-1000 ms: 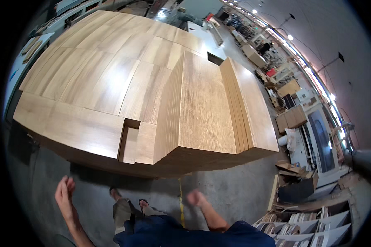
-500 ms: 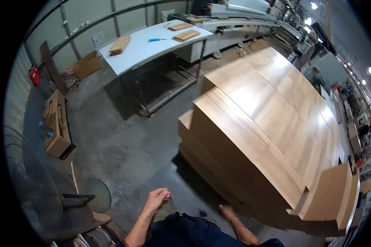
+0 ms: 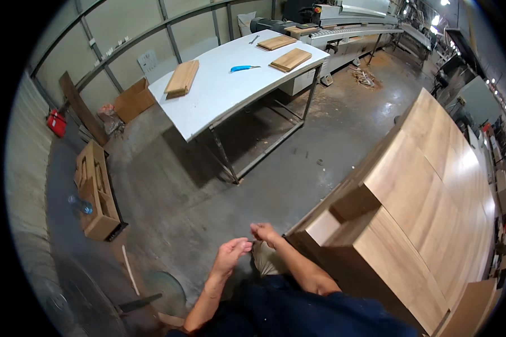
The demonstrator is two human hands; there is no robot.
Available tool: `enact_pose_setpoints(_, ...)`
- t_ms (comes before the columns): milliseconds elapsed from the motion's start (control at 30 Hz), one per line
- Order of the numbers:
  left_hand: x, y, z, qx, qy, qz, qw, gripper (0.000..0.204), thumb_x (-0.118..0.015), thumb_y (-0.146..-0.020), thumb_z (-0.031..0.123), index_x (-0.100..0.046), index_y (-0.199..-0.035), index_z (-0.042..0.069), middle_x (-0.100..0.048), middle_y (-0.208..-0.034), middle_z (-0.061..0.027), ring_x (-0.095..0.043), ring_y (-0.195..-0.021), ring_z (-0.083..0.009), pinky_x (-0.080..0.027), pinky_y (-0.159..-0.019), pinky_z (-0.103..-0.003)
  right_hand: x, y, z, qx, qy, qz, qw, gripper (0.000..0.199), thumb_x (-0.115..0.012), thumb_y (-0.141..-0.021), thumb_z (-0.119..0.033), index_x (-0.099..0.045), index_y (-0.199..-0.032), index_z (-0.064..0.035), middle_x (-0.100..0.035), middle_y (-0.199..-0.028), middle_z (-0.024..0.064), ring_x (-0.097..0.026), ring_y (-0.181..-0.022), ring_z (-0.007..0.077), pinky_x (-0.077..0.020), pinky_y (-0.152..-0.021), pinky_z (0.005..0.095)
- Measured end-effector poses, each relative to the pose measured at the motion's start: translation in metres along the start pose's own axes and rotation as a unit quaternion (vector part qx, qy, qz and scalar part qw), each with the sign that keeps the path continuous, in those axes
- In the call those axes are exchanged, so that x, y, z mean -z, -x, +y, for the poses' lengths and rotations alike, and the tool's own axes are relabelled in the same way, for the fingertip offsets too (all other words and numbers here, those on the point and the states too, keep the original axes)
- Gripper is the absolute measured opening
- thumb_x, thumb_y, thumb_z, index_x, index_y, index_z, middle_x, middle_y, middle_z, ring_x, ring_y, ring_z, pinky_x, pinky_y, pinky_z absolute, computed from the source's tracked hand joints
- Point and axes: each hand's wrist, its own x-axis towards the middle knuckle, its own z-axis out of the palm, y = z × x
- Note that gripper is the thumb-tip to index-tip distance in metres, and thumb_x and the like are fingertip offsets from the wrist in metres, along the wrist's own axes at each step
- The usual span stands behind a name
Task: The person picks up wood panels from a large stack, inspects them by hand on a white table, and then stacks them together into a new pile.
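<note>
Board stack (image 3: 419, 202): large, tan, wood-grained, at the person's right; boards lie flat on top, seams between them, with a recess at the corner nearer the table showing lower boards.
Taller pile (image 3: 471, 308): boards rising above the stack top, cut off at the lower right rim.
Right hand (image 3: 265, 233): just beside the stack's near corner, fingers curled, grip narrow; cannot tell whether anything small is inside.
Left hand (image 3: 230, 255): near the right hand, apart from it, fingers bent in toward the thumb, grip narrow; cannot tell whether it holds anything.
Clothes: navy shirt (image 3: 298, 309) and khaki trousers (image 3: 269, 261) below the hands.
Table (image 3: 216, 104): white top, metal legs, well apart from the hands, ahead and to the left.
On the table: 3 small lots of wood pieces, 1 at the left end (image 3: 182, 77) and 2 at the right (image 3: 290, 59); a blue-handled cutter (image 3: 242, 68) between them.
Floor (image 3: 208, 208): grey, scuffed.
Left side: a wooden crate (image 3: 100, 216) with a clear bottle (image 3: 83, 205) beside it; a cardboard box (image 3: 134, 101) near the wall.
Far side: a long machine (image 3: 354, 33) behind the table.
</note>
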Motion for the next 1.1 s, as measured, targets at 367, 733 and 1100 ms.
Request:
enact_pose_setpoints(367, 0.023, -0.204, 0.102, 0.062, -0.03, -0.017, 0.997, 0.036, -0.058, -0.095, 0.021, -0.057, -0.121, -0.005, -0.066, -0.108, -0.0141, -0.063, -0.096, -0.0172, -0.05, -0.085, -0.03, 0.094, -0.195, -0.221, -0.011, -0.159, 0.088, 0.983, 0.026, -0.058, -0.095, -0.032, -0.061, -0.089, -0.0071, -0.064, -0.074, 0.0024, -0.059, -0.062, 0.0127, -0.0494, -0.058, 0.0284)
enact_pose_setpoints(733, 0.012, -0.488, 0.225, 0.058, -0.097, -0.108, 0.988, 0.033, -0.055, -0.095, 0.022, -0.062, -0.113, -0.004, -0.068, -0.102, -0.0096, -0.063, -0.09, -0.0132, -0.05, -0.079, -0.025, 0.297, -0.276, -0.358, 0.052, -0.119, 0.251, 0.959, 0.035, -0.058, -0.094, -0.035, -0.062, -0.105, -0.0023, -0.067, -0.094, 0.0077, -0.064, -0.084, 0.0179, -0.0516, -0.078, 0.0336)
enact_pose_setpoints(1100, -0.056, -0.811, 0.377, -0.124, -0.157, -0.004, 0.98, 0.034, -0.061, -0.093, 0.02, -0.059, -0.118, -0.003, -0.064, -0.092, -0.0026, -0.056, -0.082, -0.0094, -0.047, -0.074, -0.025, 0.458, -0.408, -0.581, 0.286, 0.0, 0.274, 0.918, 0.029, -0.061, -0.092, -0.022, -0.066, -0.108, 0.001, -0.062, -0.084, 0.0002, -0.053, -0.076, 0.0078, -0.0443, -0.07, 0.0244)
